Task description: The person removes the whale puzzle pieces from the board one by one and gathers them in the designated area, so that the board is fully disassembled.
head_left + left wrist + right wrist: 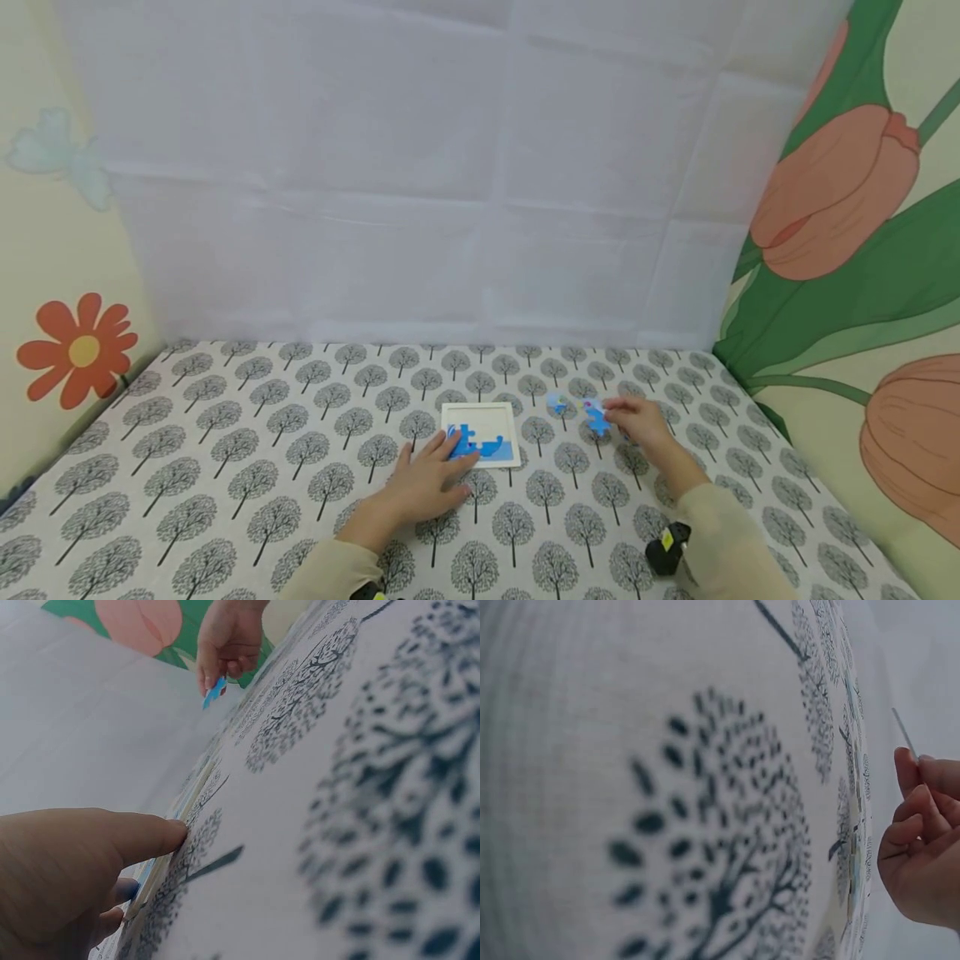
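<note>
A jigsaw tray [517, 442] with a white rim lies mid-table; joined blue pieces [491, 450] fill its lower part, and its upper part shows bare white. My left hand [423, 485] rests on the tray's lower left with spread, mostly straight fingers. In the left wrist view, the left thumb [150, 834] lies along the tray's edge. To the right, my right hand [640, 423] pinches a blue puzzle piece [597, 418] between thumb and fingers. The right wrist view shows that piece edge-on as a thin strip [904, 735], raised off the cloth.
Another small blue puzzle piece [557, 404] lies on the tree-print tablecloth [300, 492], between the tray and my right hand. A white cloth [390, 183] hangs behind the table. Painted walls stand at both sides, with a tulip [836, 192] at right.
</note>
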{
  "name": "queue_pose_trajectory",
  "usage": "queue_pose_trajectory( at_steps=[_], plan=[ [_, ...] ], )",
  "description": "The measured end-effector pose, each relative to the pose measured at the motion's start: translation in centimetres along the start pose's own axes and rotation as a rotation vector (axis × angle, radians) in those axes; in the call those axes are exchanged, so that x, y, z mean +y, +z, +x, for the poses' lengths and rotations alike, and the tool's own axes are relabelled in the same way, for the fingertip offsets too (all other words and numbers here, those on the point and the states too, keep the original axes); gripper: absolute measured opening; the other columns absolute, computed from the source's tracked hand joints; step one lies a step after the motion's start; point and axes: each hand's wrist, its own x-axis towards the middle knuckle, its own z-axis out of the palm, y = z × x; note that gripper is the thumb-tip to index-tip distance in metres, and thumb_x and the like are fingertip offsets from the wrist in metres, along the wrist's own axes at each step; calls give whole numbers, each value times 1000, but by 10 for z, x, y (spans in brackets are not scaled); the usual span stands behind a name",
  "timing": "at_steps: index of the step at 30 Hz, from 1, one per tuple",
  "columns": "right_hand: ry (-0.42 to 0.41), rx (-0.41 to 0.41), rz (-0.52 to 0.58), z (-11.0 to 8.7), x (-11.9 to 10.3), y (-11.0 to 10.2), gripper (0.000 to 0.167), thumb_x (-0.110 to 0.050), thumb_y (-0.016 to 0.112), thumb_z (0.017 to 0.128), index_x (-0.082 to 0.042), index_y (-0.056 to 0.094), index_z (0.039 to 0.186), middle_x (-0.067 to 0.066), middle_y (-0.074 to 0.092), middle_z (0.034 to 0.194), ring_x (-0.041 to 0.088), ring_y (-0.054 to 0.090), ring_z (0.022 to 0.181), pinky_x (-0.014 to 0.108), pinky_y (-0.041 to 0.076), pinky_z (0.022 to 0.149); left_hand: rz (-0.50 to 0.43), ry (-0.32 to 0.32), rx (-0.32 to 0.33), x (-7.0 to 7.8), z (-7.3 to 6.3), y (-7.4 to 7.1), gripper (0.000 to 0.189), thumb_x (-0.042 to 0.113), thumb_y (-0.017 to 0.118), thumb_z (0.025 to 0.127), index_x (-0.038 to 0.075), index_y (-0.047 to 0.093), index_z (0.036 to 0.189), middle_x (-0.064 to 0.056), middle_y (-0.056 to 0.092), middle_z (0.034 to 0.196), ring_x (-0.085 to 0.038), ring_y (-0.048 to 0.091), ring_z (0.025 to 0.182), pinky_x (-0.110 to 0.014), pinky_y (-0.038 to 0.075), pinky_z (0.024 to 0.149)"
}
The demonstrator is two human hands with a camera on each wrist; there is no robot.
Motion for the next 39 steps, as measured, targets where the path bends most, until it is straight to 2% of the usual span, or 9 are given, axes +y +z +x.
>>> queue_pose_trajectory(
  at_steps=[5, 12, 23, 29, 39],
  plan=[
    [15, -9, -2, 0, 3, -1, 17, -3, 59, 78, 4, 60, 94, 3, 58, 74, 13, 43, 55, 23, 36, 48, 0, -3, -3, 0, 0, 0, 47, 34, 49, 86, 17, 43, 129, -14, 22, 139, -32, 13, 126, -63, 3, 91],
    [24, -11, -17, 0, 11, -2, 15, -2, 58, 79, 4, 62, 92, 3, 54, 67, 14, 43, 55, 26, 38, 50, 4, 2, 6, 0, -1, 1, 47, 35, 50, 85, 17, 44, 129, -14, 23, 138, -33, 14, 126, -63, 3, 91],
    [39, -18, -70, 2, 15, -1, 15, -2, 58, 79, 3, 62, 92, 4, 59, 79, 14, 45, 58, 25, 39, 51, 18, 2, 21, 2, -1, 0, 48, 34, 51, 84, 16, 45, 128, -15, 24, 138, -34, 15, 125, -63, 5, 90],
    [38, -23, -107, 1, 17, -1, 15, -4, 59, 79, 1, 62, 92, 4, 59, 79, 15, 46, 59, 24, 39, 51, 12, 4, 22, 2, -2, 0, 48, 34, 51, 84, 16, 45, 128, -15, 24, 138, -34, 15, 125, -64, 4, 90],
    [10, -40, -91, 1, 16, -2, 16, -3, 56, 81, 4, 61, 95, 4, 59, 80, 15, 50, 66, 26, 42, 56, 6, -11, 19, 2, 0, 0, 48, 35, 51, 84, 17, 45, 128, -14, 23, 138, -33, 14, 126, -63, 3, 91]
  ],
)
